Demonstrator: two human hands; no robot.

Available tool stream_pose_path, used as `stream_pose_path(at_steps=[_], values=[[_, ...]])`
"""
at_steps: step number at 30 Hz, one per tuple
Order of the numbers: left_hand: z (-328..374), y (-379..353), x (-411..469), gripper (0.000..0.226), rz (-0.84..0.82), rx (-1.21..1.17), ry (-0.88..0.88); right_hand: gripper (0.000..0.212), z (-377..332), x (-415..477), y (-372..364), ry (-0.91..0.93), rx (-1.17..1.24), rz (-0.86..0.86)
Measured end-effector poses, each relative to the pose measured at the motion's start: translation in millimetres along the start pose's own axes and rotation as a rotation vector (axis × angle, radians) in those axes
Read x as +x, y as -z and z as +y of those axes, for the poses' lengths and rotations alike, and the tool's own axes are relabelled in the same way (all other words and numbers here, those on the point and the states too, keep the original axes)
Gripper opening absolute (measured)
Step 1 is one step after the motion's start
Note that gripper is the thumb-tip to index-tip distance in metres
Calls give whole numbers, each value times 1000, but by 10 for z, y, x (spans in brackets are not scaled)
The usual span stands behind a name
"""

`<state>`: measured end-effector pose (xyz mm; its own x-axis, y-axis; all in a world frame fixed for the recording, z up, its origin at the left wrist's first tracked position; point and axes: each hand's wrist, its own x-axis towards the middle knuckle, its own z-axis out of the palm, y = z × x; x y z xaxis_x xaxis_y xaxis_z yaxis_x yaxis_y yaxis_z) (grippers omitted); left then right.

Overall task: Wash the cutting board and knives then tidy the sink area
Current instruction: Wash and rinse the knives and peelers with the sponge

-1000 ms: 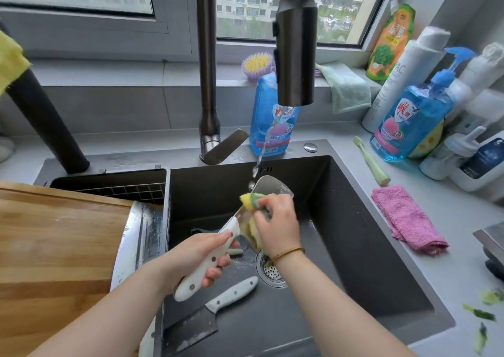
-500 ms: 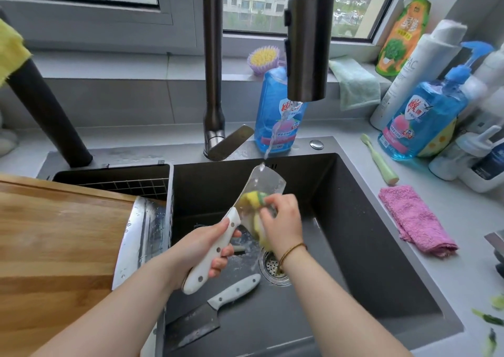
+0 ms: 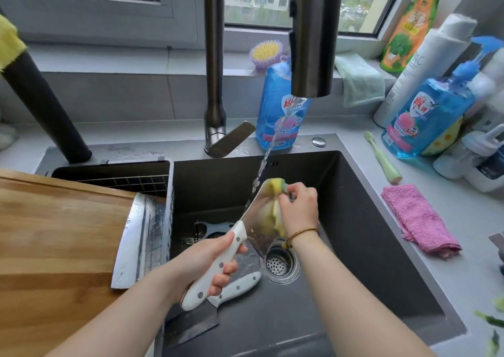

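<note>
**Meanwhile, a wet cleaver under the tap**

Right now the cleaver (image 3: 257,210) is held over the sink (image 3: 368,247), with its broad blade tilted up into the thin water stream (image 3: 268,149) from the faucet (image 3: 313,42). The left hand (image 3: 215,258) is wrapped fully round the white riveted handle. The right hand (image 3: 298,209) pinches a yellow-and-green sponge (image 3: 275,187) against the upper flat of the blade.

The steel looks stiff and fairly heavy, and wet as it is, probably slippery. The handle is the only safe place to grip, and the sponge is best worked away from the cutting edge. The sponge itself is soft and squashes easily.

Lying in the basin are a second knife (image 3: 237,285) with a matching white handle, a peeler (image 3: 210,227) and the drain strainer (image 3: 279,264). To the left, a wire basket (image 3: 122,179) sits in the sink, its contents mostly hidden by the wooden cutting board (image 3: 54,234). A wet steel blade (image 3: 141,239) lies at the board's edge. On the desk behind stands a blue soap bottle (image 3: 278,111), seemingly nearly full.
</note>
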<state>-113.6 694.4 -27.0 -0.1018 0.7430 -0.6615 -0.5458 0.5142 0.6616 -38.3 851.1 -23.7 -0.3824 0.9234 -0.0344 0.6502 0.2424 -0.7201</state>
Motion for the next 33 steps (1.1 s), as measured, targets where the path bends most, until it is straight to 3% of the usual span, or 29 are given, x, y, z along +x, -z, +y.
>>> stream_pose_path(at_steps=[4, 8, 10, 15, 20, 22, 23, 25, 27, 29, 31, 33], values=[[54, 40, 21, 38, 0, -62, -5, 16, 36, -241, -128, 205, -10, -171], [40, -40, 10, 41, -17, -16, 5, 19, 73, 38, 48, -6, 120, 39], [51, -67, 19, 43, -23, -2, 1, 19, 68, 9, 62, -38, 127, 63], [119, -30, 44, 45, 8, -63, -26, 15, 19, -224, -88, 206, 57, -125], [111, -63, -4, 47, -21, -32, -8, 20, 17, 93, 52, -27, 171, 71], [136, -77, -3, 43, 23, 18, -40, 12, 11, 13, -12, -1, 187, 3], [148, -79, 2, 38, 72, 60, -77, 3, 12, -61, -57, 19, 190, -71], [157, -54, 25, 27, 207, 263, -190, 9, 102, -156, -141, 51, 209, -150], [143, -2, 56, 23, 327, 587, -315, 7, 167, -111, -99, 15, 274, -2], [112, 47, 63, 17, 434, 883, -375, 18, 175, -65, 9, 11, 306, 202], [100, 38, 33, 18, 538, 1131, -343, 21, 117, -122, 45, 200, 185, 206], [95, 17, 14, 26, 596, 1302, -321, 20, 74, -225, -26, 474, -66, -16]])
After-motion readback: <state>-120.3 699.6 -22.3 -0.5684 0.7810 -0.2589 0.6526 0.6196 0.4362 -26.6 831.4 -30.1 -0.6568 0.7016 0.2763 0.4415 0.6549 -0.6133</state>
